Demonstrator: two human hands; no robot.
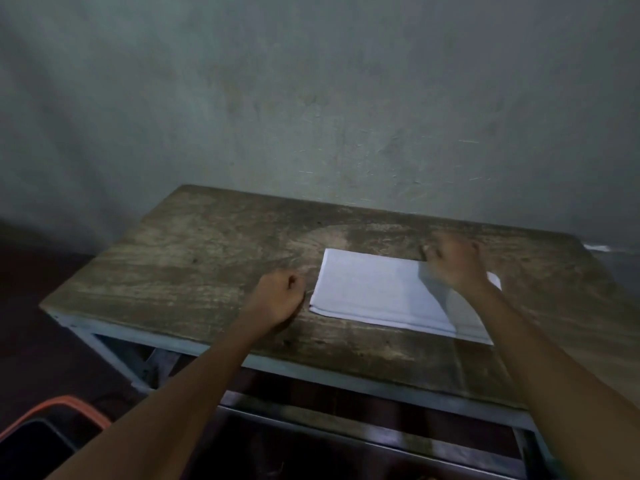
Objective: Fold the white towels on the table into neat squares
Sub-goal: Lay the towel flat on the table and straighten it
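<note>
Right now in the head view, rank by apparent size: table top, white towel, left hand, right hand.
table top
white towel
left hand, right hand: look alike, right blurred, unranked

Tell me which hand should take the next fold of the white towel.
Probably right. The right hand lies over the far right part of the folded white cloth towel, though blurred; the left hand is a fist on the worn wooden table beside it.

Ahead of me rises a scuffed grey-green wall (311, 98), and down at my left an orange-rimmed dark bin (59, 402) stands on the dim floor (34, 323).
</note>
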